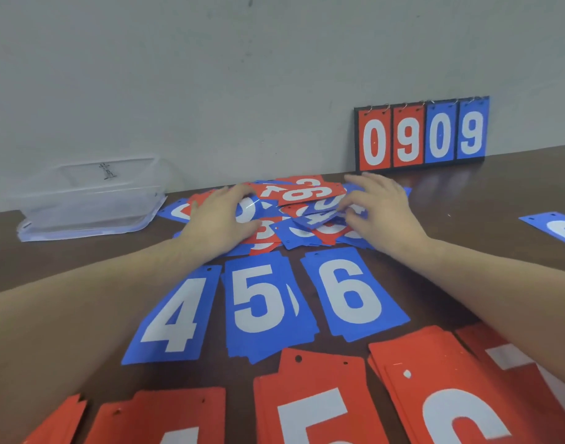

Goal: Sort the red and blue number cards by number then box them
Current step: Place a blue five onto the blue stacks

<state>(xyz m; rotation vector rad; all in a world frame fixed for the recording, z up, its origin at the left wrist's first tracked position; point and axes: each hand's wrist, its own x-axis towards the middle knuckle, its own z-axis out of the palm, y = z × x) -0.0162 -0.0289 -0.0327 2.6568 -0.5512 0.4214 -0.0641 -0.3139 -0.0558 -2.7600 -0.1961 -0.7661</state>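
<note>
A jumbled heap of red and blue number cards lies at the far middle of the brown table. My left hand rests on the heap's left side, fingers bent over the cards. My right hand is at the heap's right side and pinches a blue card with thumb and fingertips. Nearer me lie sorted blue piles: 4, 5, 6. Along the front edge are red piles: 4, 5, 6.
A clear plastic box stands on its lid at the far left by the wall. A flip scoreboard showing 0909 leans against the wall at the back right. A lone blue card lies at the right edge.
</note>
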